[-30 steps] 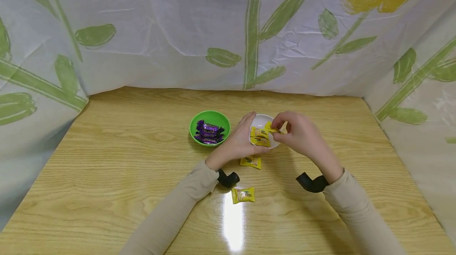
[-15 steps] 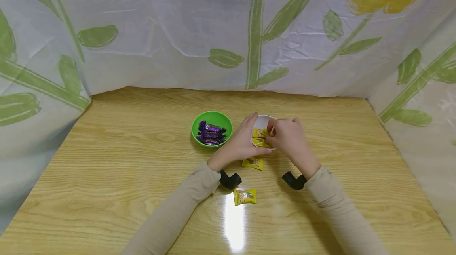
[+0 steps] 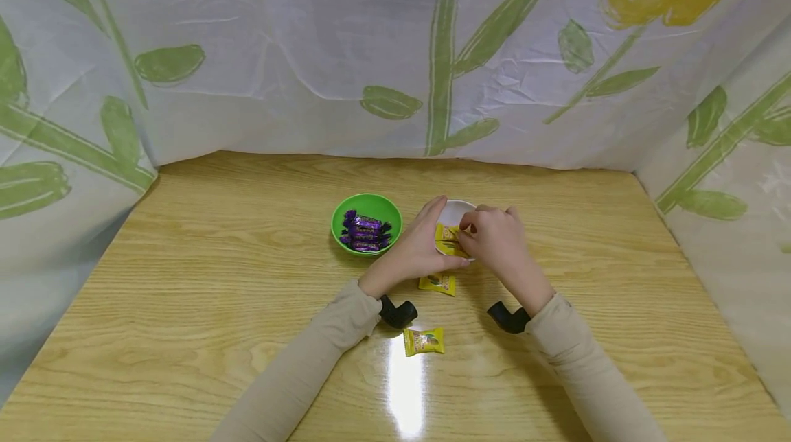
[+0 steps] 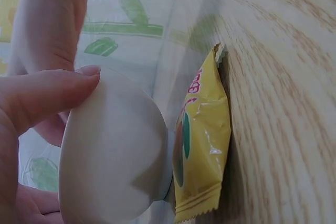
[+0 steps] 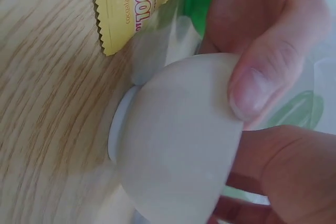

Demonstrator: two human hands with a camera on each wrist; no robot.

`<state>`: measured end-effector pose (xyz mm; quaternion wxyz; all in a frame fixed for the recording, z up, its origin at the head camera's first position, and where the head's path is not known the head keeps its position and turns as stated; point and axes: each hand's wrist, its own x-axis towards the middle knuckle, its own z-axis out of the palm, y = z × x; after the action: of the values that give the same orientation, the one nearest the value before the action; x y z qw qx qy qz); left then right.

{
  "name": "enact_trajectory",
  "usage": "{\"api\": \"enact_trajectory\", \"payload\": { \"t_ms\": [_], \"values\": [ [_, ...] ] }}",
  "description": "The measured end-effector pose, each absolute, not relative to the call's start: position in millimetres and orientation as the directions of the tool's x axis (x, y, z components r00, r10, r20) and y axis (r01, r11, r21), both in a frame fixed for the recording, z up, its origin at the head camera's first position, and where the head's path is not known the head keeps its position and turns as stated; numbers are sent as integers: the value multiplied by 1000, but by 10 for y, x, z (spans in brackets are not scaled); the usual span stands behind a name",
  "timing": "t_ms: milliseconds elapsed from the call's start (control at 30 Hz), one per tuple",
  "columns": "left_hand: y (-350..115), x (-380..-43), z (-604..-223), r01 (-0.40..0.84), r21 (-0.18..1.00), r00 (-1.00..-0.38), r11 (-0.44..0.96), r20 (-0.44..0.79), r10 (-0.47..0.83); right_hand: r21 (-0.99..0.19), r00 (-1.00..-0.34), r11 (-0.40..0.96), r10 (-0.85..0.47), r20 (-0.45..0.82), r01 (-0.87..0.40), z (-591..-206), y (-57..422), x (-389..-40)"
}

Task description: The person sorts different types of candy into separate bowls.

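Note:
A small white bowl (image 3: 456,211) stands on the table with several yellow-wrapped candies (image 3: 446,234) inside. My left hand (image 3: 415,244) holds the bowl from its left side, thumb (image 4: 47,95) over the near rim. My right hand (image 3: 497,239) reaches into the bowl from the right, its curled thumb and fingertips pinching a yellow-wrapped candy that they largely hide. In the right wrist view the bowl's outer wall (image 5: 173,135) covers the right fingertips. Close in front of the bowl lies another yellow candy (image 4: 202,135), partly under the left hand in the head view.
Left of the white bowl is a green bowl (image 3: 337,221) holding several purple-wrapped candies (image 3: 364,233). One more yellow candy (image 3: 424,342) lies nearer to me on the wooden table (image 3: 216,277). A flower-print cloth (image 3: 278,106) hangs behind and at both sides.
My right hand has moved left and down into the white bowl with the yellow candy it was pinching above it, then shifted little. The left hand keeps its hold on the bowl.

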<state>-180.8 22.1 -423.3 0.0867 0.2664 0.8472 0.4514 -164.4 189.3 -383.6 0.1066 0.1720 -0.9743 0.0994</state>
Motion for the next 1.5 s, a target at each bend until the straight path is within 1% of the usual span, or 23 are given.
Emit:
{"api": "enact_trajectory", "payload": {
  "t_ms": [167, 433, 567, 733, 833, 967, 1067, 1267, 1500],
  "values": [
    [223, -1805, -4241, 367, 811, -846, 457, 86, 526, -236, -885, 877, -333, 326, -417, -3751, 1941, -1535],
    [209, -1806, -4246, 382, 800, -841, 462, 95, 532, -371, -843, 765, -411, 347, -526, -3571, 1980, -1230],
    [201, -1811, -4255, 385, 792, -843, 473, 93, 530, -341, -818, 751, -459, 346, -566, -3564, 1945, -1041],
    [214, -1800, -4242, 380, 790, -848, 482, 89, 522, -261, -801, 764, -515, 305, -590, -3662, 1882, -864],
    [226, -1791, -4235, 377, 788, -852, 487, 89, 515, -206, -793, 770, -554, 254, -604, -3732, 1839, -798],
    [236, -1784, -4230, 370, 791, -857, 488, 88, 508, -151, -791, 777, -593, 150, -611, -3801, 1781, -749],
    [239, -1788, -4233, 370, 792, -857, 485, 91, 507, -115, -784, 776, -610, 112, -620, -3844, 1749, -746],
    [237, -1791, -4236, 366, 798, -856, 478, 87, 510, -40, -759, 762, -637, 139, -647, -3944, 1722, -778],
    [234, -1788, -4237, 363, 797, -857, 483, 82, 509, -80, -765, 769, -610, 206, -634, -4016, 1688, -773]
  ]
}}
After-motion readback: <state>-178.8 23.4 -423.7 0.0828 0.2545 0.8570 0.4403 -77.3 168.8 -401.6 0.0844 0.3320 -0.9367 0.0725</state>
